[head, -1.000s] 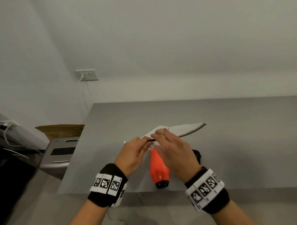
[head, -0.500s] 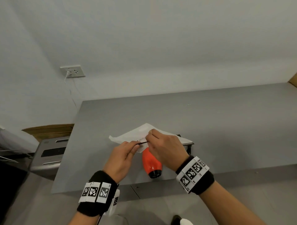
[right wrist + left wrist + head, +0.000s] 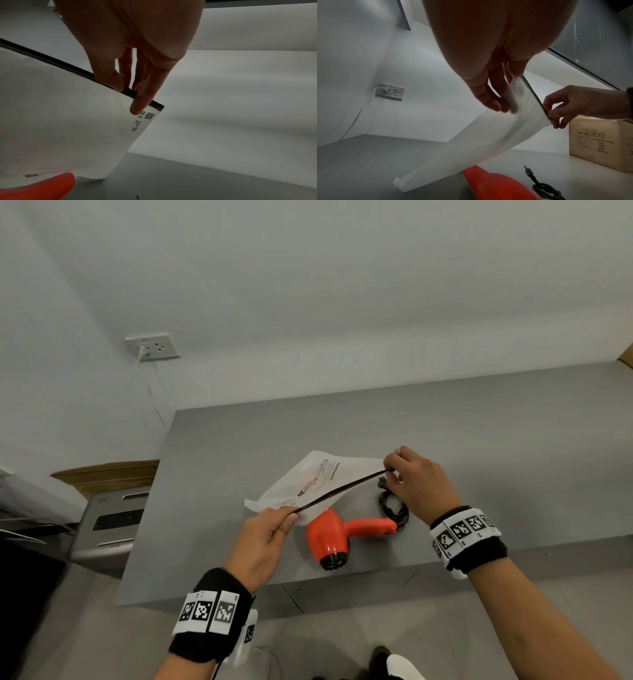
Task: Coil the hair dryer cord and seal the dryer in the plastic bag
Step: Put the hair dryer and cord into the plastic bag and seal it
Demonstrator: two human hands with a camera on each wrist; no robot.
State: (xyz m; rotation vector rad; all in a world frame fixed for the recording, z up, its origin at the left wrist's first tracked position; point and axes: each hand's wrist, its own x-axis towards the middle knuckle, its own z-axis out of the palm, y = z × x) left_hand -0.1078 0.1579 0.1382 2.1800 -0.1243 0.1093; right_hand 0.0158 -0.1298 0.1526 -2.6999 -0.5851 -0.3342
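Pinching the black zip strip of the white plastic bag point(image 3: 310, 481) at both ends, I have my left hand point(image 3: 263, 537) closed on the near end and my right hand point(image 3: 419, 481) closed on the far end, the bag hanging flat between them with nothing in it. Under it the orange hair dryer point(image 3: 337, 537) lies on the grey bench point(image 3: 496, 446), outside the bag, its black cord point(image 3: 394, 508) bundled beside the handle.
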